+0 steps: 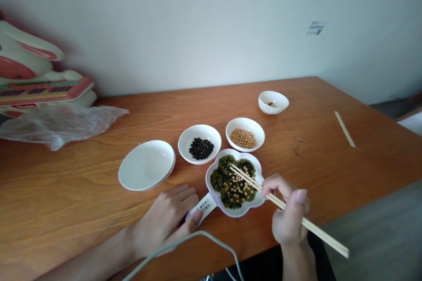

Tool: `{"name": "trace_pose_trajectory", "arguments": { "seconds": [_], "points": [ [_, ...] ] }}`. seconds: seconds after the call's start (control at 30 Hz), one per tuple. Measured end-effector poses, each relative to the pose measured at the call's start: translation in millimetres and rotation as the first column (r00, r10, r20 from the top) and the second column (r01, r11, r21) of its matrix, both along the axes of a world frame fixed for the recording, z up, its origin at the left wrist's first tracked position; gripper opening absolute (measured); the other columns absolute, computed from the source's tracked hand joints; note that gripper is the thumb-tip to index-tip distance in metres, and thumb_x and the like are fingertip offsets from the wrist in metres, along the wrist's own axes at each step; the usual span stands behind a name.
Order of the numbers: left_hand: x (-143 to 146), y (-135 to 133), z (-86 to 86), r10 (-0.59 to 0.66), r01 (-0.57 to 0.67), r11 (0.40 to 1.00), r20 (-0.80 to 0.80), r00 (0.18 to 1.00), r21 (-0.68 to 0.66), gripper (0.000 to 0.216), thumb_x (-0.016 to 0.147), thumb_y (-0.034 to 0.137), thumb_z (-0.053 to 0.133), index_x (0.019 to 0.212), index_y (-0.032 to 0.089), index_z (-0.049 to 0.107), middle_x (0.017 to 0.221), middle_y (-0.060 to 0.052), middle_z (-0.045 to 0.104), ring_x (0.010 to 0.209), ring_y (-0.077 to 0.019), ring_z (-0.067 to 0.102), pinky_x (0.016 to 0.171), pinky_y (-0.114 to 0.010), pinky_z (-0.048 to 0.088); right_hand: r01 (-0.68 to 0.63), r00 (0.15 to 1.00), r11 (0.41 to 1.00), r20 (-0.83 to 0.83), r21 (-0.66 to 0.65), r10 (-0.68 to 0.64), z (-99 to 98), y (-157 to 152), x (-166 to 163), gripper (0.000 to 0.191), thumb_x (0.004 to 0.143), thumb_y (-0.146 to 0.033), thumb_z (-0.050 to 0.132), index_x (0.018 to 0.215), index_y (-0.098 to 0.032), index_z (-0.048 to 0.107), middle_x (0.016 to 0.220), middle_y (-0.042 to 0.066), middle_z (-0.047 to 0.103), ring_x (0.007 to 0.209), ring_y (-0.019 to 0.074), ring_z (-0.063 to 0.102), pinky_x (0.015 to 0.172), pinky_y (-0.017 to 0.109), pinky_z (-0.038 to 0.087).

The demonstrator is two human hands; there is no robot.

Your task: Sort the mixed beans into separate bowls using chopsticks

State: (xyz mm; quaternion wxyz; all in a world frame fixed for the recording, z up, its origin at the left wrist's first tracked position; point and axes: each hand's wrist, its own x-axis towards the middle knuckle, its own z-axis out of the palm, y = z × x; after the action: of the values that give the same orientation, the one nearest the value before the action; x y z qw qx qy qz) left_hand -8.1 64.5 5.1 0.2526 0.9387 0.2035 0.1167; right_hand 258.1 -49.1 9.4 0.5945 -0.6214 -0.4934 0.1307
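My right hand [290, 215] grips a pair of wooden chopsticks [263, 191], tips resting over the mixed green, black and yellow beans in a flower-shaped white dish [260, 175]. My left hand [168, 219] lies on the table with its thumb pressed on the dish's handle [202, 207], fingers mostly flat. Just behind the dish stand a white bowl of black beans [199, 143] and a white bowl of yellow beans [245, 134]. An empty white bowl [147, 164] sits to the left.
A small white dish [273, 101] with a few reddish bits stands farther back. A chopstick wrapper [344, 128] lies at the right. A clear plastic bag [59, 125] and a toy keyboard [39, 90] sit far left. A grey cable [198, 239] crosses the wooden table's [329, 167] front edge.
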Motion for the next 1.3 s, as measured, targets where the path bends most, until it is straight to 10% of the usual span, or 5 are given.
{"name": "trace_pose_trajectory", "arguments": {
  "seconds": [0.73, 1.3],
  "points": [
    [1, 1, 2.5, -0.02, 0.019, 0.999, -0.018, 1.0, -0.038, 0.021, 0.103, 0.026, 0.044, 0.083, 0.023, 0.051, 0.079, -0.005, 0.06, 0.074, -0.0222, 0.055, 0.07, -0.04, 0.043, 0.012, 1.0, 0.999, -0.025, -0.047, -0.013, 1.5, 1, -8, 0.068, 0.109, -0.053, 0.014, 0.07, -0.02, 0.06, 0.07, 0.005, 0.061, 0.07, 0.0192, 0.059, 0.065, 0.034, 0.041],
    [-2, 2, 2.3, -0.041, 0.036, 0.995, -0.057, 0.998, -0.094, 0.02, 0.104, 0.026, 0.045, 0.085, 0.021, 0.052, 0.085, -0.005, 0.059, 0.078, -0.0222, 0.053, 0.072, -0.039, 0.04, 0.344, 0.939, 0.869, -0.114, 0.355, -0.325, 22.2, 17, 1, 0.079, 0.101, -0.072, 0.018, 0.063, -0.021, 0.065, 0.062, 0.006, 0.06, 0.066, 0.025, 0.063, 0.064, 0.039, 0.045]
  ]
}}
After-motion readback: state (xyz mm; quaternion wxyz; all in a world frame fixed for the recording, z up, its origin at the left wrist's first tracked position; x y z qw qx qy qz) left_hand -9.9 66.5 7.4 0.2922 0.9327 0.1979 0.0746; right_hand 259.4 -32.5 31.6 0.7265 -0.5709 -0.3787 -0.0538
